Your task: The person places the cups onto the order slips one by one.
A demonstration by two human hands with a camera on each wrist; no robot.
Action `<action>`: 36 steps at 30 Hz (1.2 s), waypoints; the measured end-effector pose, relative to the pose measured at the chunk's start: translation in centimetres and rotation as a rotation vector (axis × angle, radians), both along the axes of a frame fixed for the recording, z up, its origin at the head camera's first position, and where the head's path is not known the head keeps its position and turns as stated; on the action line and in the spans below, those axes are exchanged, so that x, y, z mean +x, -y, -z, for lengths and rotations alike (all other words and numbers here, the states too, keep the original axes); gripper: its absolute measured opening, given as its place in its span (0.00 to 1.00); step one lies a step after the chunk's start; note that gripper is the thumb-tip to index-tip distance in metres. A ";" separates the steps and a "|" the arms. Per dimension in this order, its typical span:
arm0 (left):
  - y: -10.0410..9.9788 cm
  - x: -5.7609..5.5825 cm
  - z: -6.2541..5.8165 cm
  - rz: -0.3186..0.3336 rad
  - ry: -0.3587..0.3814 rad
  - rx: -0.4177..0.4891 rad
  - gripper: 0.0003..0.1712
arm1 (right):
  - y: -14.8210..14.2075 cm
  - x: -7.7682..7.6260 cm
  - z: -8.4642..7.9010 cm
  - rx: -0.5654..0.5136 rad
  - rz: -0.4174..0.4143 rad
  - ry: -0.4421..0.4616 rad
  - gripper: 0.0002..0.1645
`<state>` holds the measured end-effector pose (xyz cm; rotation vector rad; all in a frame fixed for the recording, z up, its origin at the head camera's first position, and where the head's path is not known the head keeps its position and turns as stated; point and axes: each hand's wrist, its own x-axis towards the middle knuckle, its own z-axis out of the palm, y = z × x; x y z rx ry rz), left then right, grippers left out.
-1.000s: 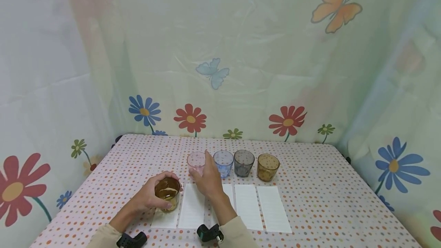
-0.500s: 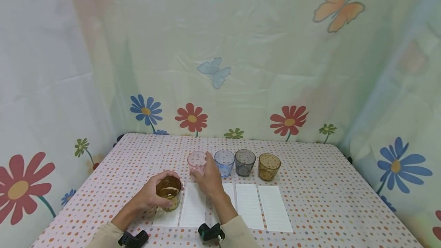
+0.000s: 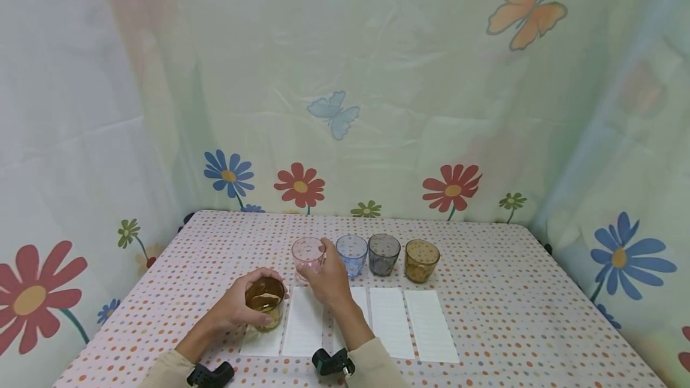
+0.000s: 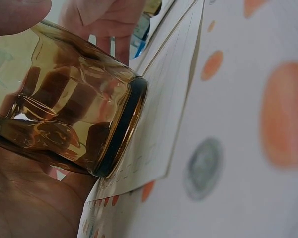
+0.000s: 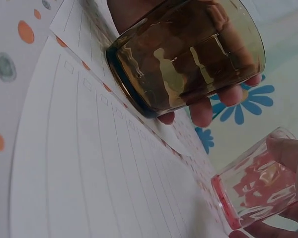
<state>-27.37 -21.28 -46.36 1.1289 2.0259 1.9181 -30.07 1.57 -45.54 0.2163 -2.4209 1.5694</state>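
My left hand (image 3: pixel 235 304) grips an amber glass tumbler (image 3: pixel 265 293), fingers around its far side and thumb at the near side. The tumbler is upright, its base right at the leftmost lined card (image 3: pixel 261 343), as the left wrist view also shows. Farther back, my right hand (image 3: pixel 329 280) holds a clear pink tumbler (image 3: pixel 308 250) between thumb and fingers. In the right wrist view the pink tumbler (image 5: pixel 258 186) has its base close to the spotted cloth.
Right of the pink tumbler stand a blue tumbler (image 3: pixel 352 256), a grey tumbler (image 3: pixel 384 256) and a brown tumbler (image 3: pixel 421 262) in a row. Several white lined cards (image 3: pixel 431 328) lie before them on the spotted tablecloth (image 3: pixel 517 316). A flowered curtain (image 3: pixel 377 160) closes the back.
The pink tumbler has shifted very slightly left in my right hand. My left hand and the amber tumbler stay practically where they were.
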 end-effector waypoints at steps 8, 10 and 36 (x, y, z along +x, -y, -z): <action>-0.1 -0.2 0.2 -0.014 -0.026 -0.014 0.37 | -0.8 0.5 -0.7 -0.046 -0.027 0.022 0.50; -0.1 -0.2 0.2 -0.024 -0.015 -0.024 0.37 | -1.1 0.6 -0.8 -0.042 -0.021 0.021 0.49; -0.1 0.0 0.0 -0.038 -0.005 -0.021 0.39 | -5.3 2.8 -1.9 -0.084 -0.108 -0.065 0.47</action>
